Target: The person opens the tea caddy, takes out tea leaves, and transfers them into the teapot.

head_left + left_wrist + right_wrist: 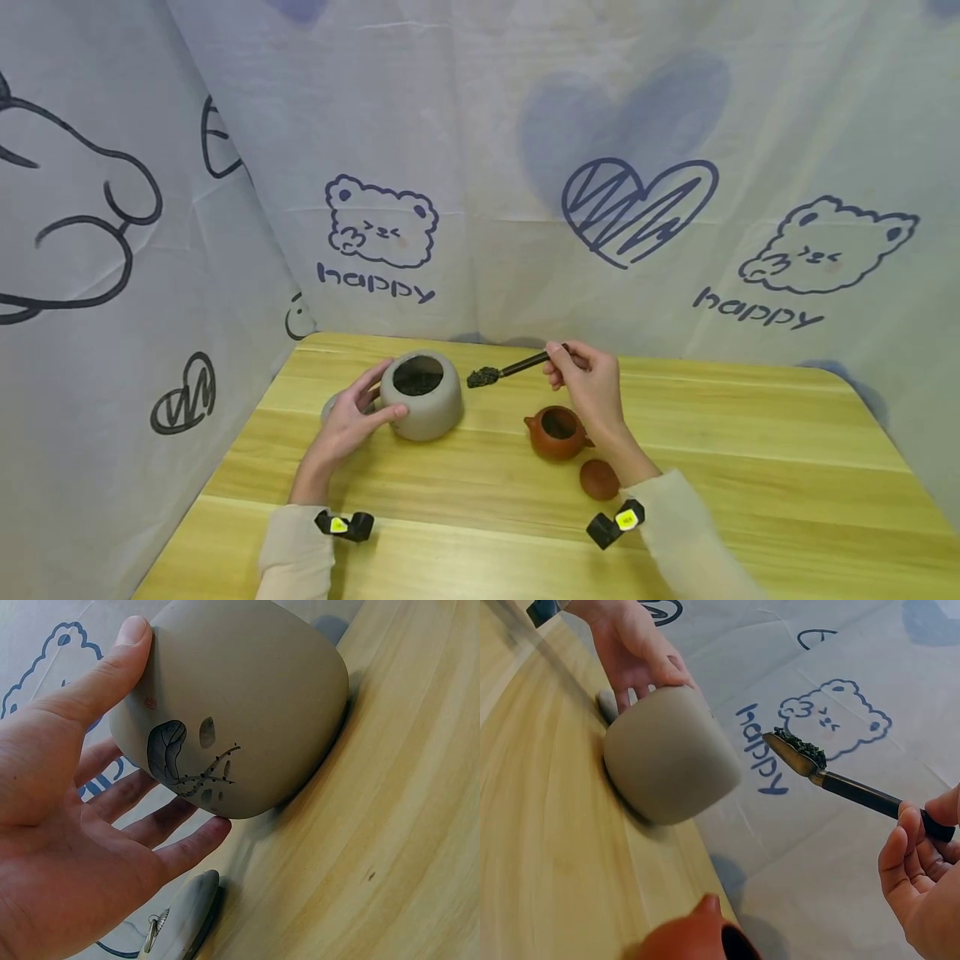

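A grey tea canister [437, 408], painted with a leaf and twig, stands tilted or upright, I cannot tell, on the table without its lid; dark contents show inside. My left hand [351, 423] holds its side, thumb near the rim and fingers round the far side. In my right hand [592, 385] I pinch the black handle of a tea scoop [862, 795]. Dark green tea leaves [799, 744] are heaped on its blade, level in the air to the right of the canister. Below my right hand sits a reddish-brown teapot [555, 450] with its top uncovered.
The round teapot lid [599, 479] lies on the table beside the teapot. A grey lid with a ring [180, 919] lies behind my left hand. The wooden table [465, 533] meets a printed cloth [495, 275] at its back edge.
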Available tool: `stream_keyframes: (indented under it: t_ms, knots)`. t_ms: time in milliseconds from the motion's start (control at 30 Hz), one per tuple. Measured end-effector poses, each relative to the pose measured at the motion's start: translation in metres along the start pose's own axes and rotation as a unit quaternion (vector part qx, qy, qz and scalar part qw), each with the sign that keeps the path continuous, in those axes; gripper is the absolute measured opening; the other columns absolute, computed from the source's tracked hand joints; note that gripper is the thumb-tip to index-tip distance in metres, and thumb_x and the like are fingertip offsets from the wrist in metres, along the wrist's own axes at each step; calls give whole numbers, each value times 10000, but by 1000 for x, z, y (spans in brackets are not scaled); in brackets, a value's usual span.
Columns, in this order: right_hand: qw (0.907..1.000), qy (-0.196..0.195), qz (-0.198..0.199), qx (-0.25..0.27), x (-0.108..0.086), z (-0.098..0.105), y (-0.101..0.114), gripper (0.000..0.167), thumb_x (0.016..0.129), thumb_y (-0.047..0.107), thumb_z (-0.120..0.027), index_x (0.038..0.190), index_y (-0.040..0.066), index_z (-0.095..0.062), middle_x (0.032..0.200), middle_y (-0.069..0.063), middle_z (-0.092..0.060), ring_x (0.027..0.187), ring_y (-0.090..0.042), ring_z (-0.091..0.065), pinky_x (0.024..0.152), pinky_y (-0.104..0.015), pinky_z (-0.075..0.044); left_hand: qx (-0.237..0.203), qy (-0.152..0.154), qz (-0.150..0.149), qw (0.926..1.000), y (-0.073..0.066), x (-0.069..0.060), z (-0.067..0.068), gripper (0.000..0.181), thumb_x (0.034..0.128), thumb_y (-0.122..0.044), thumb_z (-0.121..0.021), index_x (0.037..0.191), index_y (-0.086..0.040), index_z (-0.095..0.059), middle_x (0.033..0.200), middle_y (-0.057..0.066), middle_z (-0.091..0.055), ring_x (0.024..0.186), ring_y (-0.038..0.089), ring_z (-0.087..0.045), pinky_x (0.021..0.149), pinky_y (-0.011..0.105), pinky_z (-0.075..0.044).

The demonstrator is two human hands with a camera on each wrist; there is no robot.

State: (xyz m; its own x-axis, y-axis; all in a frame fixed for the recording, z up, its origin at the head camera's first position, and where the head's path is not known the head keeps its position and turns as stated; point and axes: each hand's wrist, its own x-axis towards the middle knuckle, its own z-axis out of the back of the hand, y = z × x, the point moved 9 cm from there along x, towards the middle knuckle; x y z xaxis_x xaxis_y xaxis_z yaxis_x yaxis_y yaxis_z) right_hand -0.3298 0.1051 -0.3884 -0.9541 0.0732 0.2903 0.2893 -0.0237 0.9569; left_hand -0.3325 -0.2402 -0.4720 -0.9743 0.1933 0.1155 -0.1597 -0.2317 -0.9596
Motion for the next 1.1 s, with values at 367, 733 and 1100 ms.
stream_keyframes:
  t_ms: [367,733,1100]
  knots:
    - [9990,-277,-157,-328,-13,45,-15,336,1027,239,-664,973,-90,-706,756,-122,-696,618,-162,-644,605,-277,-596,-13,3,-116,9999,0,-1,0,808,919,-164,-800,1601,-148,-368,1633,99,-348,1486,394,-333,1177,567,-332]
    - [9967,-478,-239,-616,-28,81,-30,337,1036,210,-644,1007,-121,-696,764,-120,-696,625,-156,-635,596,-236,-579,-75,1,-60,10000,3,-1,-2,806,921,-155,-796,1601,-142,-364,1641,103,-332,1491,407,-316,1175,567,-330]
    - [9941,-809,-370,-621,-36,108,-45,313,1025,180,-658,1024,-131,-691,769,-129,-703,615,-143,-620,584,-237,-566,-46,-31,-24,10000,3,-1,-1,796,924,-155,-793,1598,-144,-370,1642,118,-330,1491,423,-308,1176,575,-321]
